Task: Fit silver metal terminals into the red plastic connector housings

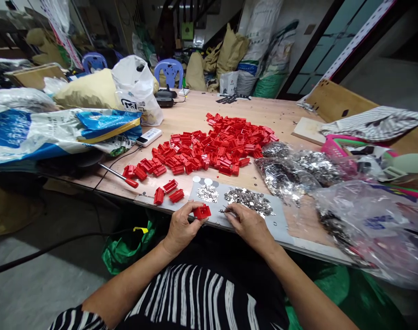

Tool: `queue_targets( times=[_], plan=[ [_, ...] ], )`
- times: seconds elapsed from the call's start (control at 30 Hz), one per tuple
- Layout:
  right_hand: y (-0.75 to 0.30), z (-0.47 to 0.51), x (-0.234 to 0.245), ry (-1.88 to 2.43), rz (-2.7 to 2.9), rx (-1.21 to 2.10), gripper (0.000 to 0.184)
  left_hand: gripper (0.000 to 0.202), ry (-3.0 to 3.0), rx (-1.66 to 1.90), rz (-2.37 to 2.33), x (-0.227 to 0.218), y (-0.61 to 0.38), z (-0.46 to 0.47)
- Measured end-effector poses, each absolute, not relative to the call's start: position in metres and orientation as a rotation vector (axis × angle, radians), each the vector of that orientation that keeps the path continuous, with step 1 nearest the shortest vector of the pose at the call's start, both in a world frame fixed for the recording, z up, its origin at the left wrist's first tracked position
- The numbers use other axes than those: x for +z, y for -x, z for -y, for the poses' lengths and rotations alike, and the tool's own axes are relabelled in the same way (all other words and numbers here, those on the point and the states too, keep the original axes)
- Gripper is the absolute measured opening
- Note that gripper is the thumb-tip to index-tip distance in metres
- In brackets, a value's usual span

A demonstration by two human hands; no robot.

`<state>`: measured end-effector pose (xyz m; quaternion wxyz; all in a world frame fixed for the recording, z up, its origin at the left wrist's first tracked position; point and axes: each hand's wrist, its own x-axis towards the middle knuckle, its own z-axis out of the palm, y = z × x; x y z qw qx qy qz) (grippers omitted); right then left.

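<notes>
My left hand point(181, 227) pinches a small red plastic housing point(202, 211) at the table's near edge. Beside it, my right hand point(247, 224) has its fingers closed on a thin metal piece point(225, 211) that points toward the red part. Both hands rest over a grey mat point(280, 224) carrying two heaps of small silver metal parts point(249, 199). A big pile of the same red housings point(215, 146) covers the middle of the wooden table point(188, 114). A few loose red ones point(168, 191) lie just left of the mat.
Clear bags of silver metal parts point(291, 167) lie to the right, with a pink basket point(334, 146) behind. A red-handled screwdriver point(121, 176), a white remote-like device point(149, 136) and blue-white sacks point(57, 133) sit left. Blue chairs point(170, 71) and stacked sacks stand beyond the table.
</notes>
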<state>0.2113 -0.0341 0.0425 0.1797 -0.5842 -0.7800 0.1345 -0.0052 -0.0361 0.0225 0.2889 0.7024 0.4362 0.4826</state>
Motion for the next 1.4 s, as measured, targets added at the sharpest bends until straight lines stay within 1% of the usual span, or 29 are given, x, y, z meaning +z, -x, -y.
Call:
queue_targets(
  times=[0.1,0.17,0.37,0.7,0.87,0.93,1.07,1.23,1.4],
  plan=[
    [-0.201,0.037,0.055,1.548,2.085,0.592,0.009,0.025,-2.009,1.333,-1.147,0.021,0.004,0.036],
    [-0.193,0.038,0.061,1.480,2.052,0.643,0.009,0.025,-2.054,1.335,-1.149,0.021,0.002,0.036],
    [-0.179,0.036,0.060,1.373,2.130,0.563,0.009,0.027,-2.128,1.350,-1.110,0.024,0.000,0.037],
    [-0.178,0.032,0.057,1.297,2.162,0.628,0.014,0.029,-2.078,1.364,-1.076,0.019,-0.002,0.039],
    [-0.186,0.031,0.061,1.243,2.028,0.891,0.021,0.025,-2.001,1.415,-1.146,0.021,-0.004,0.041],
    [-0.191,0.030,0.060,1.293,1.938,0.938,0.023,0.025,-1.993,1.417,-1.158,0.022,-0.004,0.041],
    [-0.195,0.030,0.056,1.409,1.866,0.942,0.020,0.025,-1.992,1.418,-1.125,0.024,-0.005,0.043],
    [-0.189,0.030,0.051,1.355,1.815,1.066,0.015,0.025,-1.986,1.374,-1.076,0.025,-0.005,0.046],
    [-0.188,0.030,0.042,1.234,1.665,1.372,0.027,0.024,-1.960,1.339,-0.963,0.025,-0.004,0.050]
  ],
)
